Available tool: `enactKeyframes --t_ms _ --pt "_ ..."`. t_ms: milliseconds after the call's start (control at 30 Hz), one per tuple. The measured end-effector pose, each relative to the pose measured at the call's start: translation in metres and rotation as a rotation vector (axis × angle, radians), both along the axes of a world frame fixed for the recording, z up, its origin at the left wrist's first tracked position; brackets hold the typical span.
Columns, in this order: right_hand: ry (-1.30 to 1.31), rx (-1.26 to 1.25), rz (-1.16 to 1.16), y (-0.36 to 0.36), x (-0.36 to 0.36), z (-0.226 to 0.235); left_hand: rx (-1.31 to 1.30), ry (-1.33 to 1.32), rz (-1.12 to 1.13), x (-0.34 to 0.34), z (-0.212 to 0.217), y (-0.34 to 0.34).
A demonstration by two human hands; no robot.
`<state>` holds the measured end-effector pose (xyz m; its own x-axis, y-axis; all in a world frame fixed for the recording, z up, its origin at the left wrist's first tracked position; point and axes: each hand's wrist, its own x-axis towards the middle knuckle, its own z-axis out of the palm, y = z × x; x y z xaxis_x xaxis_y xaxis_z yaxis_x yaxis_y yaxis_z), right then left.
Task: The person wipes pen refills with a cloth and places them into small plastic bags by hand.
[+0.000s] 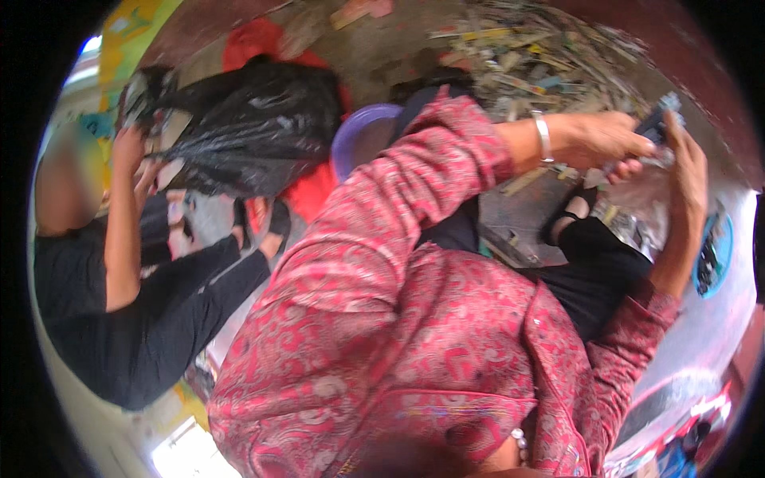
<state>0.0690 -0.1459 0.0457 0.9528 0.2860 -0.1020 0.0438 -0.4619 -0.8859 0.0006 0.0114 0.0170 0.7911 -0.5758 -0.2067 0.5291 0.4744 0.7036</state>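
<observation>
My two hands are close together at the upper right. My left hand point(610, 139), with a pale bangle point(543, 137) on its wrist, is closed on a small dark bundle point(653, 125) with a pale, frayed-looking end. My right hand point(687, 171) is bent around the bundle's far side, fingers pressed against it. Clear crumpled plastic point(661, 158) shows between the hands. Blur hides exactly what the bundle is. Below them, near my leg, more clear plastic point(633, 219) hangs or lies; I cannot tell which.
At left, a seated person point(119, 295) in dark clothes grips a large black plastic bag point(263, 127). Beside it stand a purple basin point(347, 143) and red plastic sheeting point(311, 191). Scraps point(542, 68) lie heaped at the back. A blue basket point(721, 247) sits at far right.
</observation>
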Motion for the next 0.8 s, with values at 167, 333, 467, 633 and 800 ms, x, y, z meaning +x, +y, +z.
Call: enactKeyframes --t_ms 167,333,467,633,800 --pt "0.066 -0.039 -0.037 0.003 -0.011 0.018 -0.045 0.025 -0.045 0.005 0.004 -0.006" --pt "-0.024 -0.169 -0.070 -0.004 -0.008 0.014 -0.079 -0.028 -0.088 0.007 -0.006 -0.008" --pt "-0.001 -0.156 -0.055 -0.006 -0.005 0.010 -0.111 0.011 -0.095 0.005 -0.004 -0.008" --pt "0.015 -0.153 -0.050 -0.001 -0.006 0.011 -0.112 0.024 -0.119 0.008 -0.010 -0.007" --pt "-0.009 -0.152 -0.053 -0.002 -0.005 0.010 -0.132 0.022 -0.125 0.010 -0.010 -0.009"
